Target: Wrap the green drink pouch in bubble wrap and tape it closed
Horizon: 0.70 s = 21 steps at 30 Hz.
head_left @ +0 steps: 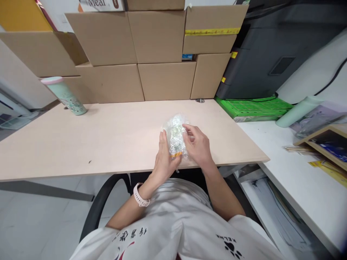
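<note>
A bubble-wrapped package [176, 135], clear and shiny with pale green showing through, is between my hands near the table's front edge. A strip of orange tape crosses its near end. My left hand [164, 157] grips the left side and near end, thumb by the tape and fingers along the side. On the right side, my right hand [197, 144] has its fingers curled, with index finger and thumb touching the wrap. What lies inside the wrap cannot be made out. A pale pink band circles my left wrist.
Cardboard boxes [166, 81] are stacked along the back of the wooden table [116, 144]. At the left stands a mint tumbler [66, 95]. To the right are a dark grey case [252, 61], a green box [257, 108] and a white side desk [298, 173] with a wooden organizer [322, 139].
</note>
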{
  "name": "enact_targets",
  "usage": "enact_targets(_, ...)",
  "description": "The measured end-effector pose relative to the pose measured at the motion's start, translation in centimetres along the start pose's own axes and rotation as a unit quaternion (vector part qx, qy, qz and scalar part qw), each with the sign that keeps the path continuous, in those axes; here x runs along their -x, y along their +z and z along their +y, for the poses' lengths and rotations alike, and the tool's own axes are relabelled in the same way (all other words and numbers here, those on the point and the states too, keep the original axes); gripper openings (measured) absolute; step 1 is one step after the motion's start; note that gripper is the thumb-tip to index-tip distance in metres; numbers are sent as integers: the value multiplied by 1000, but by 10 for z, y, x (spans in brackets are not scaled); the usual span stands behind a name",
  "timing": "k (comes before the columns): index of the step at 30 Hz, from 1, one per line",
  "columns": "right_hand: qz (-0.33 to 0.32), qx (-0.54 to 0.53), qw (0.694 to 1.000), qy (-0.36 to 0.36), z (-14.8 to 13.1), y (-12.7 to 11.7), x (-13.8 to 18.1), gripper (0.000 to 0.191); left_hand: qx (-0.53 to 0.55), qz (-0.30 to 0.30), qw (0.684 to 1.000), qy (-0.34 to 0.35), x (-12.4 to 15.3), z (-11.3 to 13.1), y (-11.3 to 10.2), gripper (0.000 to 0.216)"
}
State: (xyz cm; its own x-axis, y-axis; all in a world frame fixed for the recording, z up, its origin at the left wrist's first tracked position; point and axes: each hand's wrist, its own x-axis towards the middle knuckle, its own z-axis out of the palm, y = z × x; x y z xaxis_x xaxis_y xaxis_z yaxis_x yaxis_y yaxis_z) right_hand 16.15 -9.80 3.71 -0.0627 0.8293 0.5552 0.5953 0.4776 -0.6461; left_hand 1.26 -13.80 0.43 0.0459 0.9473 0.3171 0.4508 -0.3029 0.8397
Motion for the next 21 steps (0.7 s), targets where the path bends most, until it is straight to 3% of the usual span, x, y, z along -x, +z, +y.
enact_targets(3,-64,116,990,-53,-27,3,1,50,128,58,988,-57,-1,0,-1,114)
enact_targets(5,-96,139,983,-78,-40,9,3,51,254,79,957,-114,-1,0,-3,117)
enact_targets(9,-135,90,981,-103,-50,20,3,59,423,60,876,-224,2,6,-9,106)
enact_targets(12,-123,27,989,-80,-47,18,2,58,452,64,854,-250,2,9,-10,102)
enact_targets(15,-81,-71,994,-12,-34,10,-1,50,464,73,849,-242,-2,4,-10,78)
enact_targets(17,-8,-166,985,36,-19,3,-3,41,447,96,862,-220,-3,-3,-12,63)
enact_targets(19,78,-245,962,92,0,-4,-7,36,360,166,899,-184,-2,-11,-18,69)
enact_targets(21,138,-274,940,150,22,-11,-9,36,206,255,937,-119,3,-17,-25,85)
